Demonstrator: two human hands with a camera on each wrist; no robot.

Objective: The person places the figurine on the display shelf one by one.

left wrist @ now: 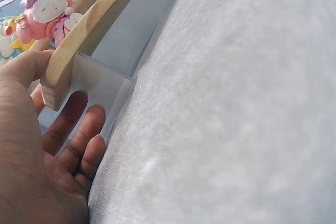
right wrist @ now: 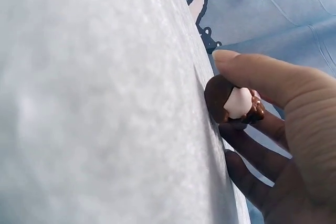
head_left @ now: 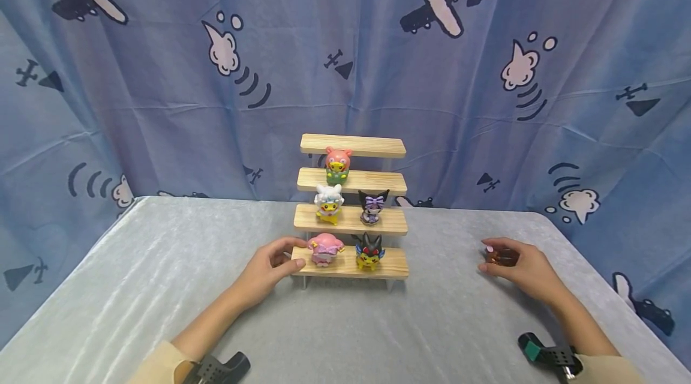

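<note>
A wooden tiered display stand [head_left: 351, 145] with clear supports is in the middle of the table in the head view. At the left end of its lowest board, my left hand [head_left: 272, 267] grips the wood between thumb and fingers; the other fingers [left wrist: 86, 129] curve loosely beside the clear support. Out to the right, my right hand [head_left: 526, 267] holds a small brown figurine [right wrist: 239, 100] with a pale patch between thumb and fingers, close to the tabletop. On the lowest board are a pink figurine [head_left: 325, 249] and a black-hooded yellow figurine [head_left: 369, 252].
Higher up the stand are a white-hooded figurine [head_left: 329, 204], a black-and-purple figurine [head_left: 372, 207] and a pink-and-green figurine [head_left: 338, 165]. A pale cloth covers the table [head_left: 442, 312]. Behind it hangs a blue curtain [head_left: 302, 72] with airplane prints.
</note>
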